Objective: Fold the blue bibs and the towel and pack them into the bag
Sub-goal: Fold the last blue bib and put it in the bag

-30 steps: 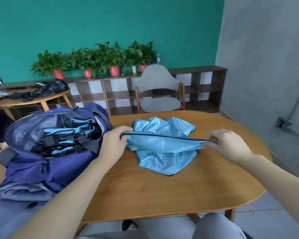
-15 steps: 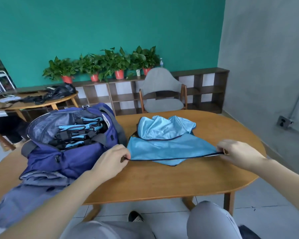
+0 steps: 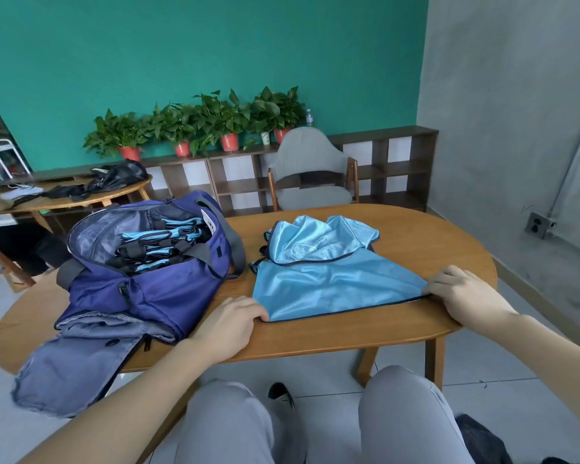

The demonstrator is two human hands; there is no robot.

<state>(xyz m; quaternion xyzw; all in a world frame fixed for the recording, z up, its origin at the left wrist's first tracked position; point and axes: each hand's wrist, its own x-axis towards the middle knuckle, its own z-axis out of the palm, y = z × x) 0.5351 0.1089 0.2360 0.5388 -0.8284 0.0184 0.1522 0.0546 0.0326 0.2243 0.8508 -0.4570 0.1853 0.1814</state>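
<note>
On the wooden table (image 3: 315, 336), the left hand (image 3: 228, 324) and right hand (image 3: 466, 296) are pinching the blue bib (image 3: 332, 289) at its near hem corners, and keeping that hem taut should be giving a flat fold.

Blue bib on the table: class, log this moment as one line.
step: flattening blue bib | left hand: pinches near-left corner | right hand: pinches right corner | bag: open, folded bibs inside

Left hand (image 3: 228, 324) and right hand (image 3: 466, 293) lie knuckles-up, fingers curled, arms outstretched.
</note>
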